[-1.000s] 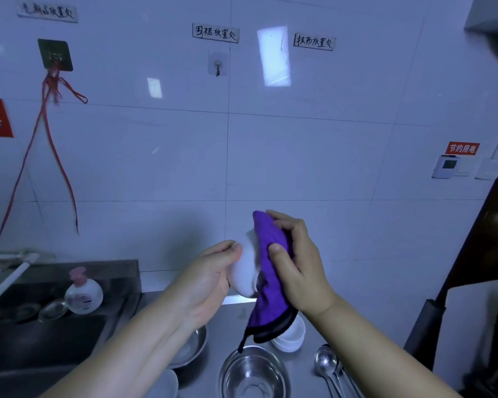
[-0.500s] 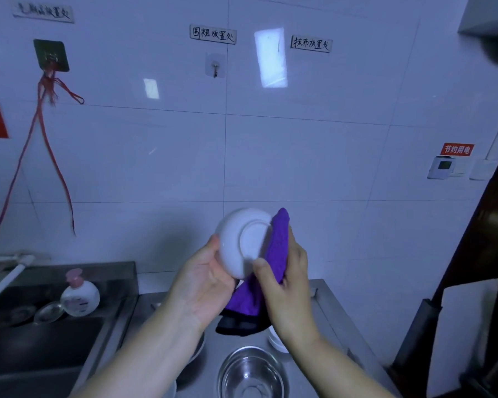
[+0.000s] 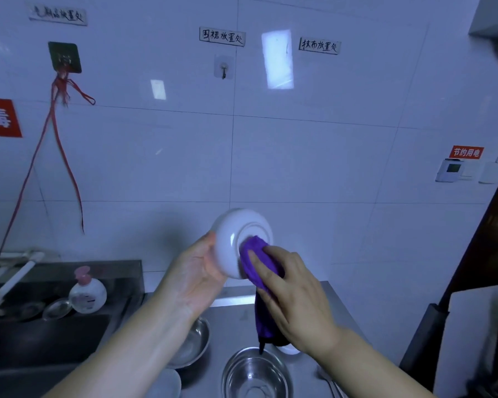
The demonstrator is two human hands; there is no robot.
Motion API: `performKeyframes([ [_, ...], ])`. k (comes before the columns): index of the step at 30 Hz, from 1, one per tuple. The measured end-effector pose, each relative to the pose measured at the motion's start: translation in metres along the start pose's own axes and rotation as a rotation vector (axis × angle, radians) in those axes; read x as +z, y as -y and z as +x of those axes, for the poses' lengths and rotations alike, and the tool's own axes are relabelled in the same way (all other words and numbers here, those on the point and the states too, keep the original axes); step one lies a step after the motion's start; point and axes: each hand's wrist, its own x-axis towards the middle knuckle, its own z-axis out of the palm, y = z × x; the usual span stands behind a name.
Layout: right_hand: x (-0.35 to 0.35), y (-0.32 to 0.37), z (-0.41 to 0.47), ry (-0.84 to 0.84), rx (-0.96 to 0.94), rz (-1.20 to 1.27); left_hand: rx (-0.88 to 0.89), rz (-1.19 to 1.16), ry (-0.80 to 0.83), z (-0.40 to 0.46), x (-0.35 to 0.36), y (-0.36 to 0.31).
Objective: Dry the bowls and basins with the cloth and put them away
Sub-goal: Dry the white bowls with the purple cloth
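Observation:
A small white bowl [image 3: 236,239] is held up in front of the tiled wall with its underside turned toward me. My left hand [image 3: 196,280] holds it by the left rim; the fingers behind the bowl are hidden. My right hand [image 3: 288,294] grips a purple cloth [image 3: 256,251] and presses it against the bowl's base. The cloth's dark-edged tail hangs down below that hand. On the steel counter [image 3: 337,300] below stand a steel basin [image 3: 253,374] and a second steel basin [image 3: 193,343] partly behind my left forearm.
A dark sink [image 3: 41,334] lies at the left with a soap bottle [image 3: 87,291] and a small dish [image 3: 58,308] on its rim. A white bowl [image 3: 289,349] peeks out under my right hand. Spoon handles [image 3: 328,380] lie at the counter's right. A white board [image 3: 472,340] leans at far right.
The bowl turned so its base faces me. My right hand moved the cloth from the bowl's right side onto its base, and both hands dropped slightly.

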Motion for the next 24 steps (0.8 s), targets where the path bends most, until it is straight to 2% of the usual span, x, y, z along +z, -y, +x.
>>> performKeyframes([
  [6,-0.008,-0.024,-0.003,0.064,-0.128,-0.121,-0.029,0.061,-0.01,-0.005,-0.001,-0.002],
  [11,-0.007,-0.021,0.006,0.053,-0.028,-0.15,-0.073,0.106,-0.054,-0.006,0.001,0.009],
  [18,-0.001,-0.011,0.003,0.046,0.048,-0.009,-0.127,0.0,-0.152,-0.003,0.005,0.012],
  [24,0.001,-0.009,0.015,-0.062,0.254,0.093,-0.132,-0.051,-0.198,-0.003,0.003,0.019],
])
